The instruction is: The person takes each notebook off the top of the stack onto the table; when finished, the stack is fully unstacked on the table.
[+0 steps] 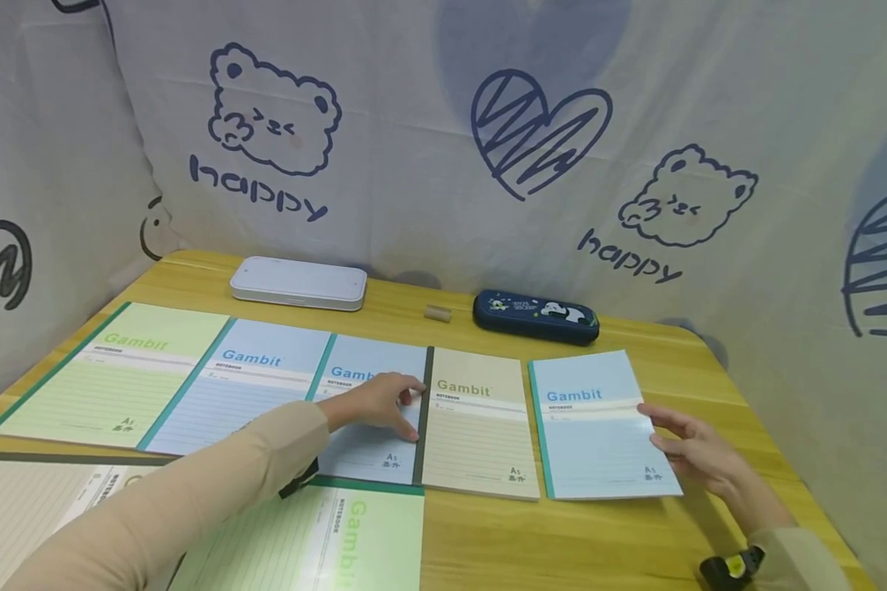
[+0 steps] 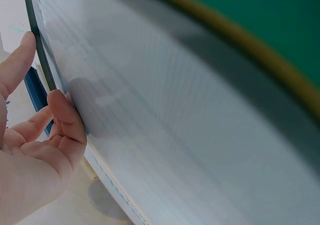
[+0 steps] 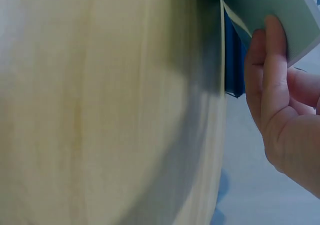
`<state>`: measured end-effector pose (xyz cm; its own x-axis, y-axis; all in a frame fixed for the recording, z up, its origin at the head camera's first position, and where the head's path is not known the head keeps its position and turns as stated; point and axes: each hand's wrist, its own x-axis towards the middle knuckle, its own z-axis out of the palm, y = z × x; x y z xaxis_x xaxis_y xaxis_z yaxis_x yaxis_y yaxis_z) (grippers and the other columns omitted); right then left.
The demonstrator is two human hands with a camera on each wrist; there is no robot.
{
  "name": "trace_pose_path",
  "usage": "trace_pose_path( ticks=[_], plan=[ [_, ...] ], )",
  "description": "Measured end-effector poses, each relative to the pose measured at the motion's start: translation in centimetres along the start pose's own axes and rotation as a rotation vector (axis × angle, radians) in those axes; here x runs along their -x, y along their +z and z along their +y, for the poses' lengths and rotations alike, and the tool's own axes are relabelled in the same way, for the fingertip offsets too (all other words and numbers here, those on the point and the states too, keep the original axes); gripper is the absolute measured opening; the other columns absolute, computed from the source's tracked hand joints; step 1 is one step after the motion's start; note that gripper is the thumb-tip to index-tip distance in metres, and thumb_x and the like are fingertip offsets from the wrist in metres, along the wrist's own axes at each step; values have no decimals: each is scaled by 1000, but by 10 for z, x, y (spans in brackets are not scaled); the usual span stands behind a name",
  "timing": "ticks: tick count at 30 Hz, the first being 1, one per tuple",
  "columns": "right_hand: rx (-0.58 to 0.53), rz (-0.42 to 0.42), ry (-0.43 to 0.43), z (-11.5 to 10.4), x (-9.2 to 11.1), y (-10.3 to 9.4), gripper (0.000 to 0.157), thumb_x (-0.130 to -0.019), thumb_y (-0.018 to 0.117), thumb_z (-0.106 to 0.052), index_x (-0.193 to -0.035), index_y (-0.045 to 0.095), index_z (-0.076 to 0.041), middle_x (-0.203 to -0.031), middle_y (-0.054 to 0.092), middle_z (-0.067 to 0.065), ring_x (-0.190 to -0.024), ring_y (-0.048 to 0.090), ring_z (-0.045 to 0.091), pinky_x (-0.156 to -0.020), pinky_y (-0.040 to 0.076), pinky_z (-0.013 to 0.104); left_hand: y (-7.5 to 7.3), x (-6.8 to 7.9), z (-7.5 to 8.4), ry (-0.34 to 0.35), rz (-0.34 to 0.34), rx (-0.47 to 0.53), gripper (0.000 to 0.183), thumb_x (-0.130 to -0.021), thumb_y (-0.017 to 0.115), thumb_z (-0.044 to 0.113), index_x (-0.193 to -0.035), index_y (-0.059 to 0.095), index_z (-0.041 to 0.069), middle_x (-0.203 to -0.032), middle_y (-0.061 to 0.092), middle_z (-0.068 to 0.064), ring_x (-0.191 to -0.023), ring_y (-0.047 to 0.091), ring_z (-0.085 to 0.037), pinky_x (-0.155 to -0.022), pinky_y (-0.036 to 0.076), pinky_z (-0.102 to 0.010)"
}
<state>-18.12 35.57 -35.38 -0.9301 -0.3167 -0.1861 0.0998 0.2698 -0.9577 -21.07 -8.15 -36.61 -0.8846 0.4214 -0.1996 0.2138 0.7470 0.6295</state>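
Observation:
A blue notebook (image 1: 587, 443) with a teal spine is tilted at the right end of the row. My right hand (image 1: 698, 451) pinches its right edge; in the right wrist view, fingers (image 3: 275, 55) lie under the raised notebook. My left hand (image 1: 377, 402) rests over another blue notebook (image 1: 365, 464), thumb and fingers spread, fingertips at the dark spine of a beige notebook (image 1: 480, 443). In the left wrist view, the fingers (image 2: 65, 110) touch the notebook surface beside that dark edge. A gap of table separates the beige notebook from the pinched one.
Left of these lie a blue notebook (image 1: 244, 377) and a green notebook (image 1: 118, 386). In front are a beige notebook (image 1: 15, 509) and a green notebook (image 1: 384, 533), partly behind my left sleeve. A white case (image 1: 299, 283), a small tan piece (image 1: 438, 313) and a navy panda case (image 1: 535, 317) stand behind.

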Motion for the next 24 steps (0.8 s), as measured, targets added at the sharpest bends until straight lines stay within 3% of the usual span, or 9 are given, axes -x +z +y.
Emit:
trace_pose_path(
  ticks=[4, 10, 17, 20, 24],
  plan=[
    [-3, 7, 45, 2, -1, 2, 32, -90, 54, -11, -113, 57, -32, -110, 44, -8, -51, 35, 4, -45, 32, 17, 0, 0, 0, -4, 0, -2, 72, -62, 81, 19, -126, 49, 5, -97, 53, -3, -86, 50, -16, -78, 42, -31],
    [-110, -48, 69, 1, -4, 4, 31, -89, 55, -8, -111, 58, -30, -109, 49, -9, -59, 48, 7, -47, 39, 17, 0, 0, 1, -10, -1, -2, 72, -63, 80, 19, -126, 49, 6, -97, 53, -3, -87, 50, -16, -78, 42, -31],
    [-94, -76, 103, 3, -7, 4, 33, -87, 56, -6, -116, 57, -22, -108, 54, -8, -62, 53, 9, -52, 45, 20, 1, -1, 0, -23, -1, -3, 72, -63, 80, 19, -127, 49, 7, -97, 52, -2, -87, 49, -16, -79, 42, -31],
    [-51, -94, 113, 4, -8, 4, 37, -86, 57, -5, -122, 54, -13, -122, 50, 9, -69, 56, 11, -58, 47, 24, 1, 0, 1, -20, -1, -5, 71, -64, 80, 19, -127, 48, 6, -96, 52, -2, -86, 49, -16, -78, 42, -31],
    [58, -114, 115, 4, -9, 7, 50, -84, 60, -6, -129, 40, 6, -136, 20, 32, -80, 56, 8, -65, 48, 28, 0, 0, 1, -19, 3, -1, 71, -63, 80, 18, -126, 49, 6, -96, 52, -2, -85, 49, -16, -77, 42, -30]
  ],
)
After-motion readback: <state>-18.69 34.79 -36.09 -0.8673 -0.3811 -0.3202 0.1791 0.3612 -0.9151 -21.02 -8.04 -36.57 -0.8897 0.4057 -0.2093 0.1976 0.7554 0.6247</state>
